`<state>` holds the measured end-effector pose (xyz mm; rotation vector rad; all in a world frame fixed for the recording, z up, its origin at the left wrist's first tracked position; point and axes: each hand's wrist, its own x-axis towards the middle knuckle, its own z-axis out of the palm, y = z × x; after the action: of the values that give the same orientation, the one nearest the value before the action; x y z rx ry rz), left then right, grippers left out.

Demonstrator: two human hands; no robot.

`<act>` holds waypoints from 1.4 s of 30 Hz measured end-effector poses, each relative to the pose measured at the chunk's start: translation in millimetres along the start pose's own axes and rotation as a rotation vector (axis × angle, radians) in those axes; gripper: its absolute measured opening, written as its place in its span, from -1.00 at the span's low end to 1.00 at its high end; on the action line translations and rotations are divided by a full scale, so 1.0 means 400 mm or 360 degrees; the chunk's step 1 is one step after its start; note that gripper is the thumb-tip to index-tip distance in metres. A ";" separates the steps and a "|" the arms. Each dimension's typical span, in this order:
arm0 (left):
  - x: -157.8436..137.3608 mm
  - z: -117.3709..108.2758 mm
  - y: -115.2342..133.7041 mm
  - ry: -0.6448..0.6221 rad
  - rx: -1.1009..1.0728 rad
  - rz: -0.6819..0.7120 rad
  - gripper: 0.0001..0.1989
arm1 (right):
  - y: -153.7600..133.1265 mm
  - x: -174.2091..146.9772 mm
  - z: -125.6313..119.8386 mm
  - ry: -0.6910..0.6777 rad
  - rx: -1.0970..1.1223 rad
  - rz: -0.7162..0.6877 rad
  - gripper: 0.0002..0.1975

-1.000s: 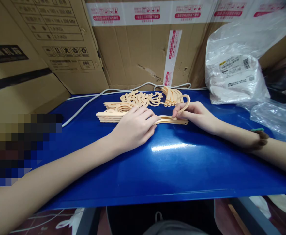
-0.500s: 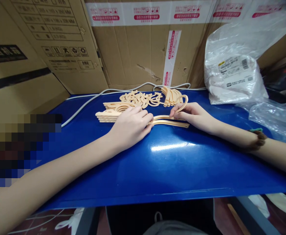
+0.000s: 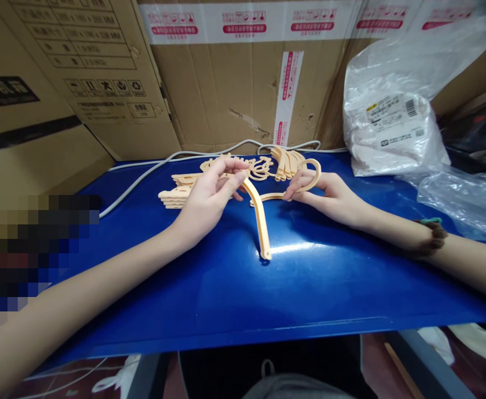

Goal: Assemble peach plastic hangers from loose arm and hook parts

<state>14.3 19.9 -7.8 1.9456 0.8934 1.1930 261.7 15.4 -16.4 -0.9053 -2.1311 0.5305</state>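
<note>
My left hand (image 3: pixel 204 202) pinches one end of a curved beige plastic hanger arm (image 3: pixel 261 224) between thumb and fingers. Its other end slants down toward me, above or at the blue tabletop (image 3: pixel 243 299). In my right hand (image 3: pixel 328 197) is a beige hanger hook (image 3: pixel 318 173), its loop curving up over my fingers. A second curved hanger arm (image 3: pixel 270 196) reaches left from my right fingertips; whether it is joined to the hook I cannot tell. Left of my left hand lies a stack of flat beige hanger pieces (image 3: pixel 171 198), partly hidden by that hand.
Loose beige hooks (image 3: pixel 261 168) and a bunch of curved arms (image 3: pixel 285 164) lie at the back. A white cable (image 3: pixel 155 163) runs behind them before cardboard boxes (image 3: pixel 234 88). A white plastic package (image 3: pixel 392 133) and clear plastic wrap (image 3: pixel 463 199) sit at right.
My left hand has turned up and lifted away from the flat pieces, swinging one hanger arm round until its free end points toward me. My right hand has stayed nearly in place with the hook.
</note>
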 end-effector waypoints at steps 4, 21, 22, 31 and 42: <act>-0.001 0.003 0.002 0.0002 -0.0193 -0.0064 -0.87 | -0.011 -0.003 -0.002 -0.0094 -0.0026 -0.0121 -0.82; -0.008 0.013 -0.005 -0.0249 -0.0251 -0.0287 -0.90 | -0.038 -0.011 0.026 -0.0447 -0.0234 -0.0361 -0.79; -0.011 0.012 -0.002 -0.0287 -0.0100 -0.0225 -0.90 | -0.038 -0.011 0.026 -0.0450 -0.0255 -0.0363 -0.79; -0.047 0.017 0.028 -0.0813 0.1094 0.0381 -0.72 | -0.019 -0.002 0.021 -0.0364 -0.0303 -0.0281 -0.80; -0.033 0.001 0.024 -0.0801 0.1228 0.0394 -0.77 | -0.012 -0.004 0.023 -0.0359 -0.0332 -0.0240 -0.76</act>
<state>12.0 3.6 -6.0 2.8627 0.9238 0.4229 253.1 10.2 -20.1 -0.8188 -2.4727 0.3518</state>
